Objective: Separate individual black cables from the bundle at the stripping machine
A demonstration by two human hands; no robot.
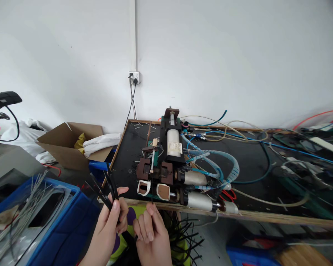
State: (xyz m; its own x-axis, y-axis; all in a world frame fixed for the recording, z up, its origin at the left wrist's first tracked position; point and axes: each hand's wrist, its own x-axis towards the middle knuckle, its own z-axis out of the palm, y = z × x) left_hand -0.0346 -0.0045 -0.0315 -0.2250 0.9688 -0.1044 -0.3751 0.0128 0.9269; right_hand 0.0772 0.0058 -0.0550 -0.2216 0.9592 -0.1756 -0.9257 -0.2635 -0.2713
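My left hand [111, 218] is closed around several short black cables [111, 186], whose ends stick up past the thumb. Just to its right, my right hand [152, 227] pinches a thin black cable [152, 200] between thumb and fingertips. That cable points up toward the gap between the two front jaws of a pneumatic machine [173, 142]. White-edged brown pads [163, 192] face each other there. Whether the cable's tip touches the machine, I cannot tell. More black cables [183, 236] hang in a bundle below the table edge, over green-and-purple fabric [140, 212].
The machine stands on a black table [246, 195] with a wooden rim. Blue air hoses [230, 162] loop off to its right. A blue bin [58, 221] with pale wires is at left, an open cardboard box [58, 147] behind it. A wall socket [134, 77] feeds two cords.
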